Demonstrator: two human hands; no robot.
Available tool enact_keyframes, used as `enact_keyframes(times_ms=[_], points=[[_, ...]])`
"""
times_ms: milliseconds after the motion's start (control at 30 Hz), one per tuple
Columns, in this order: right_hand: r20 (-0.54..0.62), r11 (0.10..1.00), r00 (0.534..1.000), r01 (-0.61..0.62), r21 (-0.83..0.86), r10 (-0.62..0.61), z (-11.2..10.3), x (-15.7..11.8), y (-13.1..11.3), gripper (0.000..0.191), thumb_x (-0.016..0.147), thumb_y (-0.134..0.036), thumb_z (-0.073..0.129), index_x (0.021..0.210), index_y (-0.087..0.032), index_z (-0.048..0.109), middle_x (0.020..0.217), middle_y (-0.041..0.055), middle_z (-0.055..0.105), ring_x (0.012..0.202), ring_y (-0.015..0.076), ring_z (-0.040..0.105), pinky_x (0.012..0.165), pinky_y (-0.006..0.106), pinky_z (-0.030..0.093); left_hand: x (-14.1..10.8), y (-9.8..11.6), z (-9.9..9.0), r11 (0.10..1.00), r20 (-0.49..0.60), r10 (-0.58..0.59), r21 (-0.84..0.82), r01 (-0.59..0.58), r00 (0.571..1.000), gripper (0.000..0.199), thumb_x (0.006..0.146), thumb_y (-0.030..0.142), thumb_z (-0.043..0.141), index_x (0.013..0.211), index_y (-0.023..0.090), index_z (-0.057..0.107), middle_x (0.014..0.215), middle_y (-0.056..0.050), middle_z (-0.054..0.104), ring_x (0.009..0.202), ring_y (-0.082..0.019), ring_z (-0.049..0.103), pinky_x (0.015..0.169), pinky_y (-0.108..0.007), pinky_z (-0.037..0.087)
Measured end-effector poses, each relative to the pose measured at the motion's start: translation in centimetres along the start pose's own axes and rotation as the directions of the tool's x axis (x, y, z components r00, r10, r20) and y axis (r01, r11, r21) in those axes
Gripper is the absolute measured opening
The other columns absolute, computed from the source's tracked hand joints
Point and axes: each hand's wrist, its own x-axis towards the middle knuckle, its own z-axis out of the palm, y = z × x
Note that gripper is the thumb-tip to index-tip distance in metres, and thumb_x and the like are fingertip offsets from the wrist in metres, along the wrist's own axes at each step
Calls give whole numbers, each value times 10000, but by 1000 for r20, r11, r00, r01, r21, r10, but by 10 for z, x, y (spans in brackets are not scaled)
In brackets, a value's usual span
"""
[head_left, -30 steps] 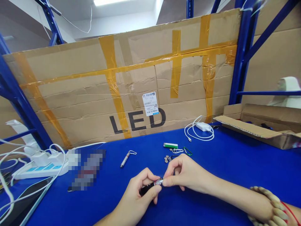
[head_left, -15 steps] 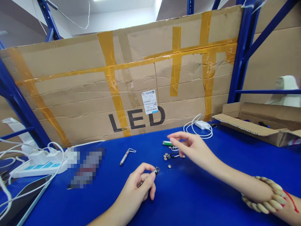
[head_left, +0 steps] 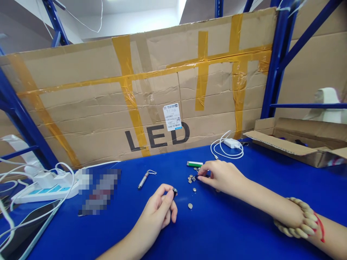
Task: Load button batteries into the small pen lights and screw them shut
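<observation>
My left hand [head_left: 162, 206] is closed, thumb and forefinger pinching a small dark piece with a shiny metal end [head_left: 175, 190]; most of it is hidden by the fingers. Over the small pile of silver button cells [head_left: 190, 179], my right hand [head_left: 217, 176] has its thumb and forefinger together at a dark object that I cannot make out. One loose button cell [head_left: 194, 190] lies just in front of the pile, and another button cell [head_left: 190, 206] sits nearer to me. Behind the pile is a green and silver tube [head_left: 193, 164]. A silver penlight with a carabiner [head_left: 143, 180] rests left of centre.
On the left are a white power strip [head_left: 40, 194] with plugs and cables, a tablet-like device [head_left: 29, 224] and a blurred flat item [head_left: 100, 193]. A coiled white cable with an adapter [head_left: 231, 143] and an open cardboard box [head_left: 284, 146] stand at the back right of the blue table [head_left: 230, 231].
My right hand has come down to the pile and its fingers have closed. A button cell now lies nearer to me where the table was bare. My left hand has shifted slightly left.
</observation>
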Motion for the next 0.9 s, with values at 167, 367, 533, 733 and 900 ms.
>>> enact_keyframes(times_ms=[167, 367, 533, 733, 900], points=[[-48, 990, 992, -118, -78, 115, -8, 3, 8, 234, 869, -323, 459, 850, -234, 674, 863, 28, 661, 787, 196, 606, 545, 252, 330, -1, 2, 0, 999, -54, 30, 17, -29, 998, 407, 886, 563, 322, 838, 163, 379, 563, 47, 499, 363, -21, 254, 391, -174, 171], [-155, 935, 945, -312, -171, 287, -27, 11, 34, 255, 879, -340, 437, 848, -222, 662, 888, 31, 656, 847, 229, 589, 548, 266, 319, 0, 7, 2, 997, -65, -7, 70, 11, 998, 493, 851, 636, 294, 751, 159, 365, 558, 30, 506, 374, -29, 277, 412, -193, 192], [-131, 905, 930, -364, -218, 343, -29, 12, 48, 163, 815, -295, 523, 823, -234, 674, 890, 26, 653, 826, 227, 596, 561, 263, 343, 1, 6, 1, 998, -55, -17, 62, 21, 998, 533, 817, 681, 306, 716, 160, 358, 538, 26, 501, 370, -29, 278, 407, -196, 186], [-201, 867, 892, -445, -224, 406, -40, 12, 59, 225, 851, -265, 472, 986, -255, 652, 973, 43, 644, 920, 254, 584, 628, 285, 379, 1, 1, -4, 999, -32, -25, 35, 26, 999, 507, 835, 663, 297, 735, 168, 341, 538, 28, 522, 350, -27, 292, 391, -186, 175], [-240, 825, 845, -525, -208, 477, -53, 11, 70, 265, 864, -265, 443, 1056, -281, 624, 1034, 49, 625, 980, 258, 563, 676, 314, 395, 1, 0, -3, 998, -28, -10, 59, 12, 1000, 505, 856, 637, 290, 731, 154, 369, 551, 19, 525, 368, -26, 309, 401, -182, 213]])
